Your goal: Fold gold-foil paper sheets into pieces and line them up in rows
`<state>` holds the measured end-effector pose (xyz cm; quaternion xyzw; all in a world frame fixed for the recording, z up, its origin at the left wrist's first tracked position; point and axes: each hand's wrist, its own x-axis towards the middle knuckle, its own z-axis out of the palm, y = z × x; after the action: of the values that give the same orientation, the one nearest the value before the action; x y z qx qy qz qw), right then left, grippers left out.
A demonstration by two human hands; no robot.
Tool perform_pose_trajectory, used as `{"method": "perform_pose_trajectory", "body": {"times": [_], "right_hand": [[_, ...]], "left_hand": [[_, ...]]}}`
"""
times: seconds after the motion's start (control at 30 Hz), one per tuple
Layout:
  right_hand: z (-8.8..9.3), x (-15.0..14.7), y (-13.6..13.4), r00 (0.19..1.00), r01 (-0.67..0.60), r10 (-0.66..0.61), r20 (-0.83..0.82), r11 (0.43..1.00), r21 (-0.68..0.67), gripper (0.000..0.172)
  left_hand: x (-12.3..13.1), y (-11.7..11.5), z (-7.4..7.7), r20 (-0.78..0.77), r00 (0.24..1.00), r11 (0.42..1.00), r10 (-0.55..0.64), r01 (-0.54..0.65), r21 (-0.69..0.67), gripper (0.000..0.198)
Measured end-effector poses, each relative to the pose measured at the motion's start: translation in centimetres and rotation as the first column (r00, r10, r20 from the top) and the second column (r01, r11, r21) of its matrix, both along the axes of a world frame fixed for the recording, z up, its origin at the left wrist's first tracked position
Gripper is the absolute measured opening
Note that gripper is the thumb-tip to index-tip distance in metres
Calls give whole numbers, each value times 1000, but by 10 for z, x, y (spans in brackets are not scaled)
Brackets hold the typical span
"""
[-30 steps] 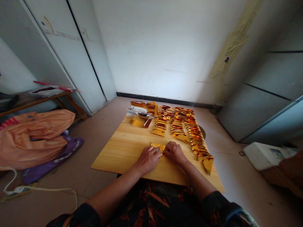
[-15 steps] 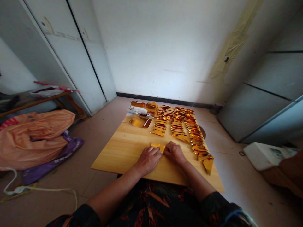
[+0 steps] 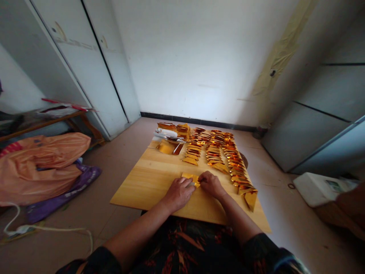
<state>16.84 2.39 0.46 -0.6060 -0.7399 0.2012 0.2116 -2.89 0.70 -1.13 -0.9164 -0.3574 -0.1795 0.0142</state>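
A small sheet of gold foil paper (image 3: 188,175) lies on the wooden board near its front edge, partly folded. My left hand (image 3: 179,194) presses on its left part, fingers closed together over it and hiding some of the paper. With thumb and fingers pinched, my right hand (image 3: 211,183) grips the sheet's right edge. Beyond the hands, rows of folded gold foil pieces (image 3: 238,171) stand overlapped toward the board's right side. A flat gold sheet (image 3: 165,147) rests at the back left of the board.
The wooden board (image 3: 137,182) is in front of me. Stacks of gold paper (image 3: 183,130) and a white packet (image 3: 165,133) sit at its far left corner. On the floor are an orange bag (image 3: 42,163), a purple bag (image 3: 62,194) and a white box (image 3: 319,188).
My right hand has shifted slightly along the sheet's right edge, so a little more of the gold paper shows between the hands. My left hand stays almost in place.
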Motion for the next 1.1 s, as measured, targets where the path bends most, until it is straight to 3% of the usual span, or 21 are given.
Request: {"method": "perform_pose_trajectory", "body": {"times": [0.1, 0.23, 0.43, 0.57, 0.8, 1.1], "right_hand": [[-1, -5, 0, 997, 38, -40, 63, 999, 27, 5], [-2, -6, 0, 993, 37, -45, 108, 997, 74, 4], [-5, 3, -5, 979, -184, 158, 128, 957, 226, 18], [-8, 0, -13, 965, -251, 216, 152, 927, 278, 18], [-5, -11, -24, 942, -334, 310, 129, 904, 268, 18], [-6, -17, -22, 928, -324, 259, 268, 916, 238, 19]], "left_hand": [[0, 0, 0, 2, 1000, 1000, 4, -4, 6, 22], [0, 2, 0, 21, 1000, 1000, 5, -5, -4, 19], [-1, 14, 4, 72, 997, 998, 38, -35, -52, 10], [-3, 19, 11, 87, 992, 995, 95, -93, -25, 9], [-3, 23, 10, 110, 985, 990, 137, -138, 4, 10], [-6, 24, 5, 198, 978, 997, 67, -60, -40, 15]]}}
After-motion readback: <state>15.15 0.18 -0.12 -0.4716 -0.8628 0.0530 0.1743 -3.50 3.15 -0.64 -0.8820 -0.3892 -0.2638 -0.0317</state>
